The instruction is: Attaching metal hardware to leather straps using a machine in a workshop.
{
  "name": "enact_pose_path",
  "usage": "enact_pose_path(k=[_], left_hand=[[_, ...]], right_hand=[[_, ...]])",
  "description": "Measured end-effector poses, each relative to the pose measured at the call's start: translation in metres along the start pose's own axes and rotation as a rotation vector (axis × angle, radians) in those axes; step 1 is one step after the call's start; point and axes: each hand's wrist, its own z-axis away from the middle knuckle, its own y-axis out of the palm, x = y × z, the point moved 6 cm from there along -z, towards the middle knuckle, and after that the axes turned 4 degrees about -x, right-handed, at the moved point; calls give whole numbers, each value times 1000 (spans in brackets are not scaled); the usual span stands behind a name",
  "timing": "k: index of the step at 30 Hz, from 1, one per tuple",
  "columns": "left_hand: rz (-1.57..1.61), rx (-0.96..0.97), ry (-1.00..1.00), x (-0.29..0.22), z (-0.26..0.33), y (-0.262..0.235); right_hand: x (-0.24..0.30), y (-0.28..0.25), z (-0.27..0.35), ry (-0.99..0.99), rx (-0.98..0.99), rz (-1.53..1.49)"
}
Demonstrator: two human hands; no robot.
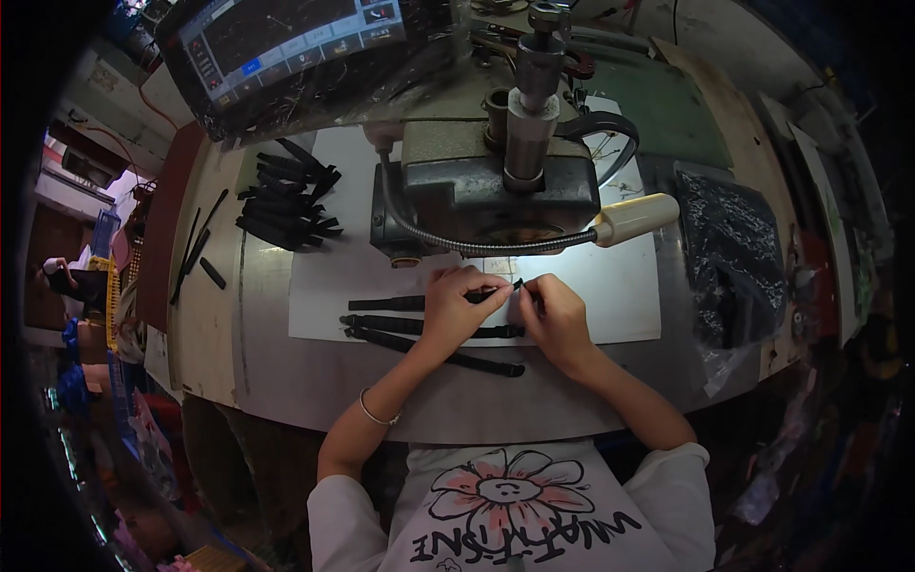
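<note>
Under the head of a sewing machine, a narrow black strap runs through my hands. My left hand is closed on it, thumb and fingers pinching near its right end. At the tip, my right hand pinches the small dark end between thumb and fingertips. Just nearer to me, a second black strap passes partly beneath my left hand, so its middle is hidden. A third black strap slants below it, crossing under my left wrist. All lie on or over a white sheet.
A pile of black straps sits left of the machine, with several loose strips further left. A cream lamp on a bendable arm hangs close above my right hand. A plastic bag lies right; a plastic-wrapped screen stands upper left.
</note>
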Motion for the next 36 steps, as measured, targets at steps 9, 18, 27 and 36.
enact_pose_path(k=[9, 18, 27, 36], left_hand=[[30, 13, 55, -10, -2, -7], [290, 124, -73, -2, -2, -7], [-5, 273, 238, -11, -3, -8], [-301, 75, 525, -11, -7, -13]], right_hand=[[2, 0, 3, 0, 16, -53], [-21, 5, 5, 260, 229, -427], [-15, 5, -1, 282, 387, -514], [-51, 18, -21, 629, 481, -630]])
